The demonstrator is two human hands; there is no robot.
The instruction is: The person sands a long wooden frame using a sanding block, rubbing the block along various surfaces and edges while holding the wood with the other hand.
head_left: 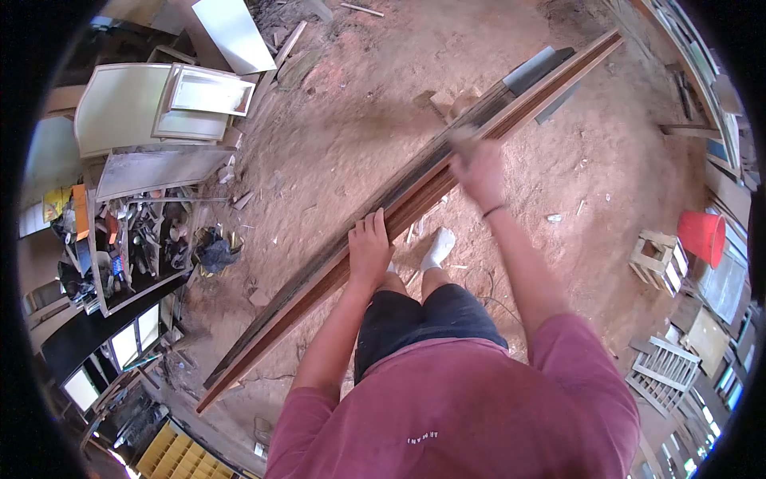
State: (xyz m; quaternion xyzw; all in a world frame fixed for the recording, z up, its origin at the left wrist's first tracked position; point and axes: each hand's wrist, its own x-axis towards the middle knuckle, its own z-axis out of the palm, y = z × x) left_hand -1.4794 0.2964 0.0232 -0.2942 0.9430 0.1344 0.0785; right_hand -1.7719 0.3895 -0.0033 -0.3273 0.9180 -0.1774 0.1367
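Note:
A long reddish-brown wooden beam (423,199) runs diagonally from lower left to upper right, with groove-like lines along its length. Alongside its far edge lies a darker, weathered board (295,294). My left hand (369,246) grips the beam near its middle, fingers curled over the top. Farther up, my right hand (481,174) is at the beam's near side, smeared by motion. Its fingers look closed around something blurred and brownish that reaches toward the beam; I cannot make out what it is.
Reddish dirt floor with scraps lies below. Shelves of tools (136,247) and pale panels (120,108) stand at left. On the right are a red bucket (702,238), a wooden crate (658,262) and a slatted piece (664,374). A grey block (529,70) lies by the beam's far end.

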